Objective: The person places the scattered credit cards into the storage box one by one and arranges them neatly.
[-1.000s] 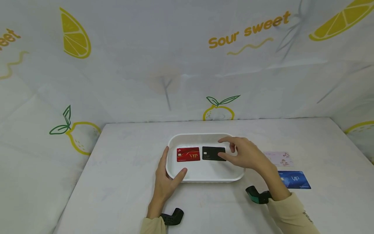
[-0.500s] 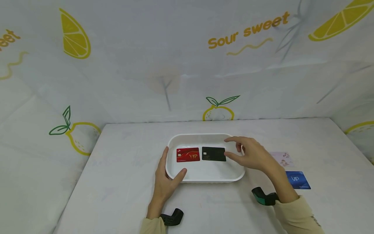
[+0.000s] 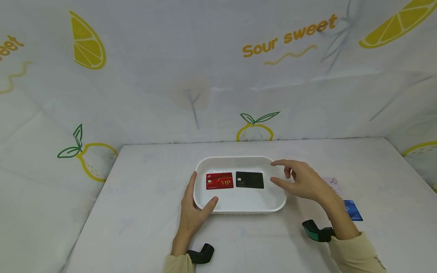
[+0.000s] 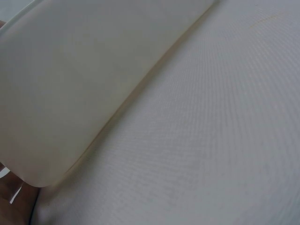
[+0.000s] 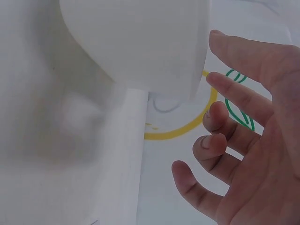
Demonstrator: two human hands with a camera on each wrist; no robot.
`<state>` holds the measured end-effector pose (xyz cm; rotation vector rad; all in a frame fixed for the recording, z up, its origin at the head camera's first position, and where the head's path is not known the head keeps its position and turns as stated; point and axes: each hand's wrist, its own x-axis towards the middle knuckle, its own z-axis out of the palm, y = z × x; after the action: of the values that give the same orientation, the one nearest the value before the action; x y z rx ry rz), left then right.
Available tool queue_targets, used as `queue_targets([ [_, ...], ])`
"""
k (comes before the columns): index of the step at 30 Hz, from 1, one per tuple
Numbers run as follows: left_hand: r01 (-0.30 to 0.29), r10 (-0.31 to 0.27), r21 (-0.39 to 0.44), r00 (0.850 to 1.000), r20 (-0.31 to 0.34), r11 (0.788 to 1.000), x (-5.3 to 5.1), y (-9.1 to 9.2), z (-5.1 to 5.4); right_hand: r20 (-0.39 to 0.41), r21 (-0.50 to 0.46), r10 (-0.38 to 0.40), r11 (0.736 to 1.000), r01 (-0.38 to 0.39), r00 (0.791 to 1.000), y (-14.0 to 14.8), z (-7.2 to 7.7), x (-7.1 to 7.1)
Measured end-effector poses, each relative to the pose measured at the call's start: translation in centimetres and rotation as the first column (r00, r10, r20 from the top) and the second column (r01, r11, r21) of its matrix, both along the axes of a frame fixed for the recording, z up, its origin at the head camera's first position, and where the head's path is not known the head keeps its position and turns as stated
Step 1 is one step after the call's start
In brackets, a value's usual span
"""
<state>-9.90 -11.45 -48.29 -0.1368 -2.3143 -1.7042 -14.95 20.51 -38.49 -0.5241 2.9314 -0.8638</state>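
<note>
A white tray (image 3: 239, 203) stands on the table, holding a red VIP card (image 3: 219, 181) and a black VIP card (image 3: 250, 180) side by side. My left hand (image 3: 192, 214) grips the tray's left front corner, with the thumb over the rim and fingers along the outer side. In the left wrist view, the tray's outer wall (image 4: 89, 75) hides most of that hand. My right hand (image 3: 300, 180) hovers over the tray's right end, holding nothing. Its thumb and index finger are apart, and the other fingers bend loosely in the right wrist view.
To the right lie a pink patterned card (image 3: 332, 184) and a blue card (image 3: 353, 211), both partly covered by the right hand and forearm. Behind the white table (image 3: 136, 212) hangs a lemon-printed cloth (image 3: 153, 76).
My right hand has drawn back to the right, away from the black card, which stays in the tray. The left hand and tray have kept their places.
</note>
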Motion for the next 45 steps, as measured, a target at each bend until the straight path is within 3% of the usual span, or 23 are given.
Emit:
queue_targets([
  [11, 0.001, -0.001, -0.003, 1.000, -0.005, 1.000, 0.0, 0.0, 0.0, -0.044, 0.017, -0.021, 1.000, 0.022, 0.999, 1.8, -0.1, 0.3],
  [20, 0.001, -0.001, 0.002, 1.000, -0.003, 1.000, 0.0, 0.0, 0.1, 0.011, 0.036, -0.044, 0.998, 0.043, 0.999, 3.1, -0.1, 0.6],
  [45, 0.002, -0.002, -0.008, 1.000, 0.000, 1.000, 0.0, 0.1, 0.3, 0.034, 0.060, -0.060, 0.997, 0.058, 0.998, 8.6, -2.1, 1.2],
])
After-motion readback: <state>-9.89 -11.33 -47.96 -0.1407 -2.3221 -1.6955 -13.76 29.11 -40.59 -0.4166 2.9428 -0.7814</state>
